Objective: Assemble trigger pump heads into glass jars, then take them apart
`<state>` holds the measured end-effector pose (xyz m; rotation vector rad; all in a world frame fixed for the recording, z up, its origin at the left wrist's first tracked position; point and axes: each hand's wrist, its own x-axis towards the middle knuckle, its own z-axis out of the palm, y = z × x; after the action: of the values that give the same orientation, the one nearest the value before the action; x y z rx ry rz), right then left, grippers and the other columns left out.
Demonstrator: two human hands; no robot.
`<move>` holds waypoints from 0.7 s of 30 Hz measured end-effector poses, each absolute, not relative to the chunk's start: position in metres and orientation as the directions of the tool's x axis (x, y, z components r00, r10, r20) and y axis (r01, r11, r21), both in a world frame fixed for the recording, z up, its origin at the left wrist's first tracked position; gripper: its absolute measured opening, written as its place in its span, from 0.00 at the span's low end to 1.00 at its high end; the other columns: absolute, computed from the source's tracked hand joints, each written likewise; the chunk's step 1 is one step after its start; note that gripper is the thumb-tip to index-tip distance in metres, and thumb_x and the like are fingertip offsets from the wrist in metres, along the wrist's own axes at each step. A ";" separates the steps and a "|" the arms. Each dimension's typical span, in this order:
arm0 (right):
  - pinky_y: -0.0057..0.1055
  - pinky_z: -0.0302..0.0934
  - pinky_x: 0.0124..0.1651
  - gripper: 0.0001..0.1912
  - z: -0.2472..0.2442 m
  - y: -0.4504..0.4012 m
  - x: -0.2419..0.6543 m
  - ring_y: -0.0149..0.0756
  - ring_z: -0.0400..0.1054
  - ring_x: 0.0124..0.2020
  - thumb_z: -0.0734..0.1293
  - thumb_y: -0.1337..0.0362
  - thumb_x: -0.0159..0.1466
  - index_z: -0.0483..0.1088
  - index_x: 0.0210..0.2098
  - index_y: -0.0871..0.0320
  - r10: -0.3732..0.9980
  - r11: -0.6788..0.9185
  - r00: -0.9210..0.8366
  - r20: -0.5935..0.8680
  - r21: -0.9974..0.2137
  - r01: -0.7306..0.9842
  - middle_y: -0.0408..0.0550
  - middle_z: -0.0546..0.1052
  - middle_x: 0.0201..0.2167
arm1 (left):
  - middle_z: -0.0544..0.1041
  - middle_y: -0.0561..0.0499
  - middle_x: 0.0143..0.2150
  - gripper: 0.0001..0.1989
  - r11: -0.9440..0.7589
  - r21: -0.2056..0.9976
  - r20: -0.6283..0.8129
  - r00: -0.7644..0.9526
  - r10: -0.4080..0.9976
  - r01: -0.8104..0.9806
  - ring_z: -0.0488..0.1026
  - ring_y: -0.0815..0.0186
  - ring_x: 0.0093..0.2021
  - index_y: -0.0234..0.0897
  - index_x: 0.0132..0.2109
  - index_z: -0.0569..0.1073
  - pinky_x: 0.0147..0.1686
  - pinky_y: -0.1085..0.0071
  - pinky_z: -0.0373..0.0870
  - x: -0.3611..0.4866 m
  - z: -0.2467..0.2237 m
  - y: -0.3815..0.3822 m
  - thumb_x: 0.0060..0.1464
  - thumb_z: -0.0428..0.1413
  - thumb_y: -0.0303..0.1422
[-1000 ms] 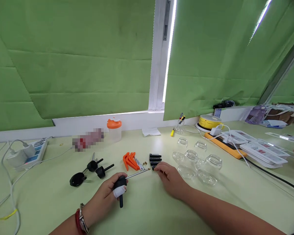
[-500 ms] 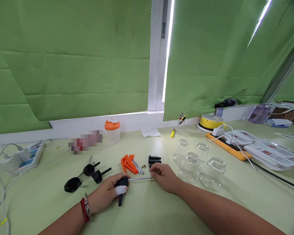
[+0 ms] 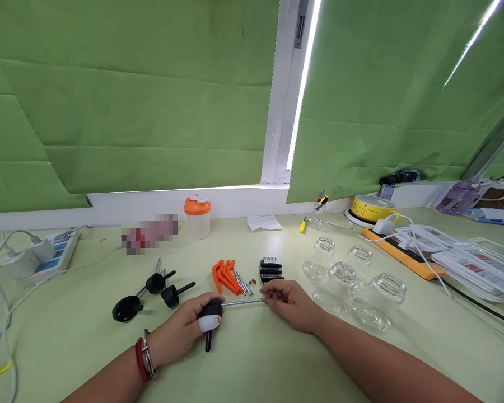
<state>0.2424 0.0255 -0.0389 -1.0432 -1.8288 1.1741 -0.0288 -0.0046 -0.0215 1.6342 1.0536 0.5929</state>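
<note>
My left hand (image 3: 182, 326), with white tape round a finger, is closed on a black plastic cap with a metal rod (image 3: 241, 303). A black stem of the cap points down below the fingers. At the rod's far end, my right hand (image 3: 293, 307) pinches a small brass-coloured nut (image 3: 264, 300), mostly hidden by the fingertips. Just beyond the hands lie orange curved handles (image 3: 227, 276), several silver screws (image 3: 244, 284) and loose brass nuts (image 3: 253, 281). Black slotted pieces (image 3: 271, 270) sit beyond the right fingers. More black caps with rods (image 3: 155, 284) lie left.
Clear open-necked jars (image 3: 342, 274) stand right of my right hand. Farther back are an orange-lidded cup (image 3: 197, 217), white paper (image 3: 264, 223) and yellow-handled screwdrivers (image 3: 315, 210). An orange power strip (image 3: 407, 254) lies right; a white one (image 3: 54, 260) with cables lies left.
The view has shifted slightly, so the things on the table appear a little farther right. Both hands keep their hold, and the brass-coloured nut at the rod's end shows more clearly.
</note>
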 end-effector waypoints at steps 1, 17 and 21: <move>0.27 0.57 0.32 0.10 -0.039 0.024 0.242 0.29 0.61 0.28 0.64 0.67 0.54 0.71 0.37 0.60 0.893 0.251 -0.430 0.130 -0.938 0.238 0.44 0.70 0.28 | 0.67 0.52 0.38 0.19 -0.062 0.933 -0.127 0.486 0.864 0.354 0.64 0.65 0.37 0.40 0.53 0.65 0.38 0.71 0.63 -0.029 -0.021 -0.005 0.55 0.52 0.38; 0.26 0.54 0.31 0.05 -0.040 0.024 0.235 0.28 0.58 0.27 0.66 0.66 0.55 0.69 0.31 0.60 0.904 0.193 -0.414 0.105 -0.965 0.175 0.42 0.68 0.26 | 0.63 0.54 0.34 0.20 -0.104 0.896 -0.116 0.454 0.884 0.432 0.59 0.67 0.34 0.39 0.54 0.63 0.36 0.72 0.61 -0.027 -0.019 -0.010 0.55 0.51 0.40; 0.25 0.52 0.29 0.04 -0.038 0.026 0.235 0.27 0.56 0.26 0.66 0.65 0.55 0.69 0.30 0.60 0.897 0.214 -0.427 0.115 -0.958 0.191 0.40 0.66 0.24 | 0.64 0.53 0.35 0.20 -0.132 0.877 -0.105 0.451 0.886 0.463 0.60 0.66 0.35 0.39 0.54 0.64 0.37 0.72 0.61 -0.027 -0.020 -0.010 0.55 0.50 0.40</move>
<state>0.2347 0.0256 -0.0385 -1.0149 -1.7769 1.2554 -0.0272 -0.0100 -0.0196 1.7630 1.1584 0.5653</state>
